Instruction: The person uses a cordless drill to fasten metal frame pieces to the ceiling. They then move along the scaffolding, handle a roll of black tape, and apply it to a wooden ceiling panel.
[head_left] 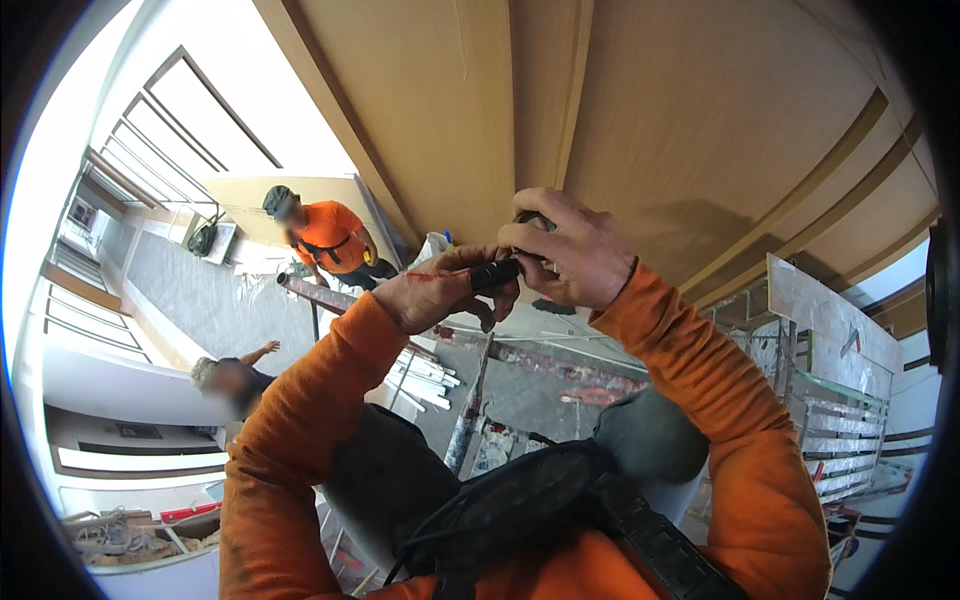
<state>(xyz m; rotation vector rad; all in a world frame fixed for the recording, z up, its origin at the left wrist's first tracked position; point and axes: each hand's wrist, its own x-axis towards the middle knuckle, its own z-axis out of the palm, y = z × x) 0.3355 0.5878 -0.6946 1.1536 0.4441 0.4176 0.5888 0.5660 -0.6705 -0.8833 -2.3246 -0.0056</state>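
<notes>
Both hands are raised together in front of me, close to the wood panels. My left hand (435,292), palm turned inward, is closed round a short black cylindrical object (494,275). A thin red streak runs along the back of this hand; I cannot tell whether it is a mark or a thing. My right hand (575,250) meets the cylinder's right end, fingers bent round a dark rounded piece (537,219). Whether the two dark parts are joined is hidden by the fingers. Orange sleeves cover both forearms.
Tall wood panels (700,110) rise ahead. Below lie a paint-spattered pole (465,430) and white strips (425,380). A co-worker in orange (330,237) stands far left; another person (235,383) is lower left. A slatted metal frame (845,440) stands right. A black pouch (510,510) hangs at my waist.
</notes>
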